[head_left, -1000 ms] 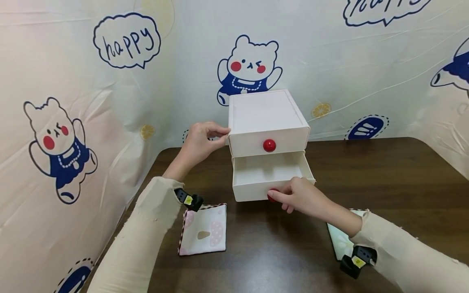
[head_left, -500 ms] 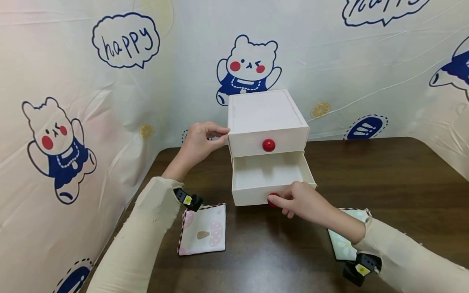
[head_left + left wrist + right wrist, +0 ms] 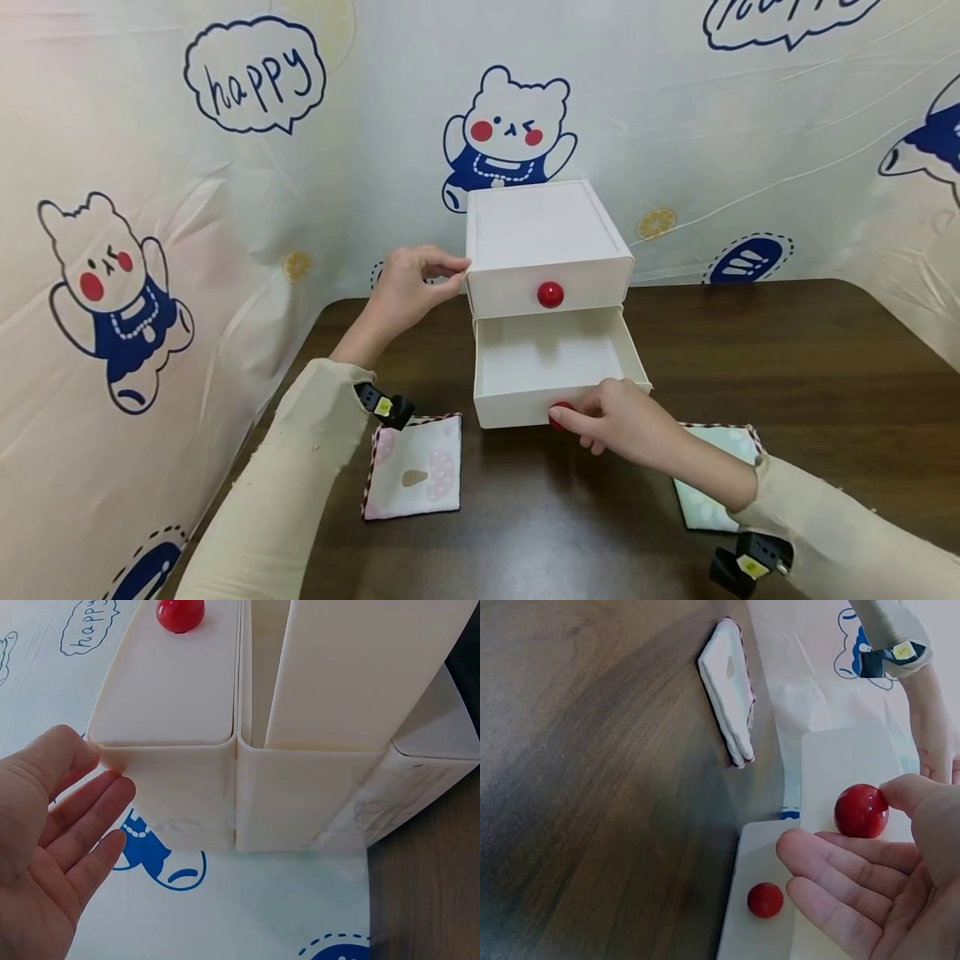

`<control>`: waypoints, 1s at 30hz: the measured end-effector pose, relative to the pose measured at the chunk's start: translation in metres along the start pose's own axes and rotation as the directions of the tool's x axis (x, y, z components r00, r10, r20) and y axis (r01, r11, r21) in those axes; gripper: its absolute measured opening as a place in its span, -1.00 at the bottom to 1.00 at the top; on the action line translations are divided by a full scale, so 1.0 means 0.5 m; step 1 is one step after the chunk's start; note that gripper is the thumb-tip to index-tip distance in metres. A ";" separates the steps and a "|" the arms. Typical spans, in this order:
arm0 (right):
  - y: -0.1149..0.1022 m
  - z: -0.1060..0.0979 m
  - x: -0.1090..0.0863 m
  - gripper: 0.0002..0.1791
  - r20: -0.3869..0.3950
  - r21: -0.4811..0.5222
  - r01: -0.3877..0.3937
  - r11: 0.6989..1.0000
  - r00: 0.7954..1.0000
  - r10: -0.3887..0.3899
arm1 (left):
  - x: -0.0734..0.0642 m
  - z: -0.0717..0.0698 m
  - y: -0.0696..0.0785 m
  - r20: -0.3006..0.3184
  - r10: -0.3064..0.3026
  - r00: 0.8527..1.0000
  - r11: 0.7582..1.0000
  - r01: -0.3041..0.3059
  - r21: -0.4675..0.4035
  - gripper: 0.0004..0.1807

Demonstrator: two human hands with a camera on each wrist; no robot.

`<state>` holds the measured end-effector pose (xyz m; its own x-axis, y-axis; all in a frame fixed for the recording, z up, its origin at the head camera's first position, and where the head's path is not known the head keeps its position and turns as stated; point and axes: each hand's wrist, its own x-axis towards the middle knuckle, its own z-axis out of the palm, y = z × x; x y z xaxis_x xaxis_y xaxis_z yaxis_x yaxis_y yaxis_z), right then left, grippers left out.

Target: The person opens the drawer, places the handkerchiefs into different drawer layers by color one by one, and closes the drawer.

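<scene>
A white drawer box (image 3: 543,221) stands near the back of the table. Its upper drawer, with a red knob (image 3: 551,294), is closed, and the drawer below (image 3: 551,358) is pulled out with a bare inside. My right hand (image 3: 626,417) pinches that drawer's red knob (image 3: 861,811) with its thumb and fingers. At the box's upper left front corner, my left hand (image 3: 412,287) touches the edge with fingertips, other fingers loosely extended in the left wrist view. A lower drawer's knob (image 3: 765,900) shows in the right wrist view; the head view hides it.
A pink-and-white folded cloth (image 3: 412,467) lies on the brown table (image 3: 525,517), front left of the box. A pale green patterned cloth (image 3: 705,500) lies to the right, partly under my right forearm. A printed curtain (image 3: 375,167) hangs close behind the table.
My right hand has drawn the open drawer a little further out towards me, so more of its inside shows. The left hand has stayed at the box's corner.
</scene>
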<state>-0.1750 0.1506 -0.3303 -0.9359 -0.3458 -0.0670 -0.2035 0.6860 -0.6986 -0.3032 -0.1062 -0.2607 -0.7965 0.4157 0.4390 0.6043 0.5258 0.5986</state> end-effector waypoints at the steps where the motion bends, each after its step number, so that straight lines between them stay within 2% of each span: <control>1: -0.001 0.001 -0.002 -0.53 -0.003 -0.001 -0.001 1.000 1.000 0.001 | 0.000 0.000 0.000 0.000 0.002 1.000 1.000 -0.002 0.000 -0.77; 9: -0.008 0.006 -0.015 -0.51 -0.028 -0.032 0.004 0.999 1.000 -0.005 | 0.000 0.001 0.001 -0.004 0.005 1.000 1.000 -0.005 0.012 -0.78; 16: -0.011 0.009 -0.023 -0.55 -0.016 -0.049 -0.028 0.998 1.000 0.027 | 0.000 -0.001 0.000 0.004 -0.001 1.000 1.000 0.001 0.003 -0.77; 30: -0.007 0.009 -0.019 -0.53 -0.016 -0.050 0.018 0.999 1.000 -0.019 | 0.001 0.001 -0.002 -0.002 0.008 1.000 1.000 -0.008 -0.007 -0.77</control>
<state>-0.1640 0.1489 -0.3305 -0.9364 -0.3483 -0.0423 -0.2345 0.7109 -0.6631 -0.3040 -0.1061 -0.2615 -0.7917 0.4183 0.4452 0.6105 0.5170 0.6000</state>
